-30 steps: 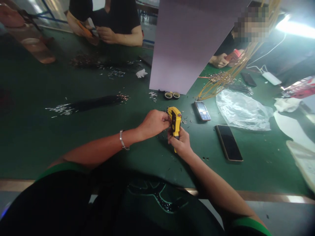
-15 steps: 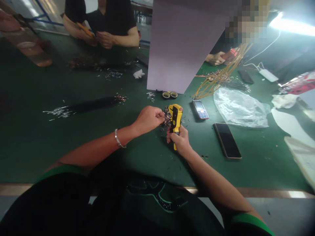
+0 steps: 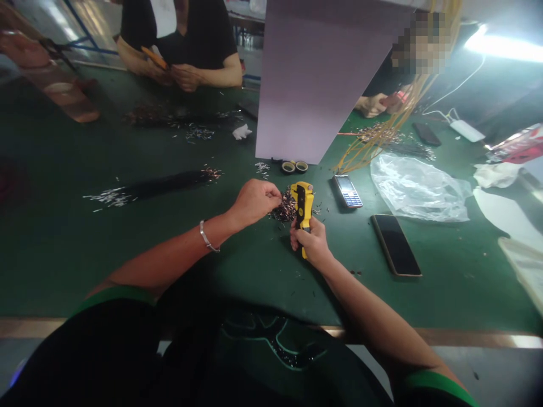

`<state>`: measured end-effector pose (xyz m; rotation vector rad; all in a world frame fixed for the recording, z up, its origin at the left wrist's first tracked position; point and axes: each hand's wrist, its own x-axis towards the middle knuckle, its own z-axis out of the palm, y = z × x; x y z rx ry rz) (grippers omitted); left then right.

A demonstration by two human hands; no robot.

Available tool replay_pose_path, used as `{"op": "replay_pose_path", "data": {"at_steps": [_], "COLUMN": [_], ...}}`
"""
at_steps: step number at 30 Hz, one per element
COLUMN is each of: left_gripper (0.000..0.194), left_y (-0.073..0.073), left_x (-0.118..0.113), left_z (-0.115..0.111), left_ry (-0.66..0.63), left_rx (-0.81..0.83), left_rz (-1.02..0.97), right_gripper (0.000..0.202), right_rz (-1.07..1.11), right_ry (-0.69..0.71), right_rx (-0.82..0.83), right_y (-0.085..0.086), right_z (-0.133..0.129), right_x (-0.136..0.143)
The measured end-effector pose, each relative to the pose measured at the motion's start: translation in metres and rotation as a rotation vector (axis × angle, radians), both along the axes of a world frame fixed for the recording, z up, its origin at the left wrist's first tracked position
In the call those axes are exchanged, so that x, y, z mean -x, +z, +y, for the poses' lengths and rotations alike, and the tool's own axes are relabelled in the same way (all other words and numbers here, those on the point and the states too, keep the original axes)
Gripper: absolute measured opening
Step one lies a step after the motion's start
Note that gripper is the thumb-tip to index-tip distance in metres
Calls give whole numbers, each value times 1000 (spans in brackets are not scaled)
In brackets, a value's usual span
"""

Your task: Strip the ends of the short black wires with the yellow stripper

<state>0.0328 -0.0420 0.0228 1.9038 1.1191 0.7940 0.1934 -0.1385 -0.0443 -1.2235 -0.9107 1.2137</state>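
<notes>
My right hand (image 3: 313,240) is wrapped round the handle of a yellow and black wire stripper (image 3: 302,200), held upright with its head pointing away from me. Just left of the tool's head, my left hand (image 3: 257,202) is closed, thumb and fingertips pinched together. Whatever sits in that pinch is too small to make out. Under and between the two lies a pile of short dark and coppery bits (image 3: 283,212). A bundle of black wires (image 3: 163,183) with bare silvery ends rests on the green table to the left.
Two tape rolls (image 3: 294,167) lie before an upright pale panel (image 3: 314,85). Right of the tool are a keypad phone (image 3: 348,191), a smartphone (image 3: 396,245) and a clear plastic bag (image 3: 419,189). Yellow wires (image 3: 377,135) hang behind. Co-workers' hands (image 3: 186,76) work across the table (image 3: 237,271).
My left hand has drawn slightly left, away from the stripper's head, showing more of the pile. The right hand keeps its hold. The whole view has shifted a little.
</notes>
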Motion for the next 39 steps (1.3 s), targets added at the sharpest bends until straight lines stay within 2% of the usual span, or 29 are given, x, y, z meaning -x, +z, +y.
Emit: {"op": "replay_pose_path", "data": {"at_steps": [7, 13, 18, 24, 33, 39], "left_gripper": [11, 11, 12, 15, 14, 16], "left_y": [9, 10, 9, 15, 3, 3], "left_x": [2, -1, -4, -5, -9, -11], "left_z": [-3, -8, -17, -26, -32, -36], "left_ry": [72, 123, 131, 157, 116, 105], "left_rx": [12, -4, -67, -151, -215, -228], "left_rz": [-5, -44, -51, -39, 67, 126], "right_gripper": [24, 34, 34, 33, 33, 32], "right_rz": [119, 88, 47, 36, 57, 36], "right_ry": [-2, 51, 52, 74, 73, 77], "right_rx": [-95, -109, -103, -81, -105, -99], "right_y": [7, 5, 7, 11, 11, 17], "right_z": [-1, 1, 0, -2, -3, -5], "right_x": [-4, -6, -6, -7, -4, -2]}}
